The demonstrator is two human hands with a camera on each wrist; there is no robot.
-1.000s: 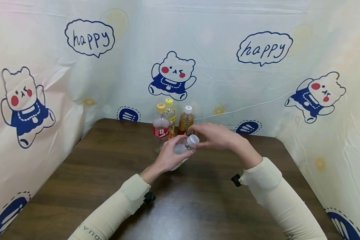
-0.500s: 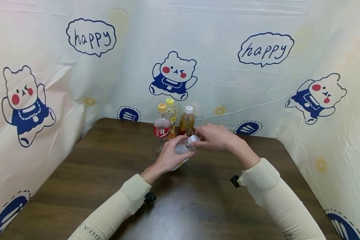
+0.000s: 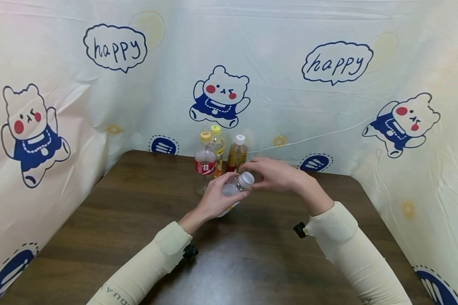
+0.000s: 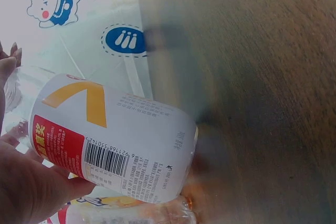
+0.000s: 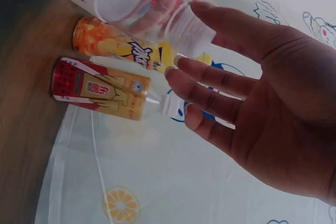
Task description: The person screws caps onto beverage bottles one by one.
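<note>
My left hand (image 3: 214,197) grips a clear plastic bottle (image 4: 113,135) around its upper part, below the neck. White with red and yellow print, its label shows best in the left wrist view. The bottle leans so that its white cap (image 3: 246,179) points up and to the right. Beside the cap is my right hand (image 3: 275,174), its thumb right at the cap's edge. In the right wrist view the other fingers (image 5: 210,95) of that hand are spread and loosely bent, with a gap between them and the cap (image 5: 191,32).
Behind the hands stand a bottle with a red label and orange cap (image 3: 205,163), a yellow-capped bottle (image 3: 218,148) and a white-capped tea-coloured bottle (image 3: 237,154). The dark wooden table (image 3: 252,258) ends at a printed cloth backdrop (image 3: 278,106) behind and at both sides.
Half a second ago my right fingers were closed around the cap; now they have spread off it, as they were a second ago. The left hand and bottle hold their place.
</note>
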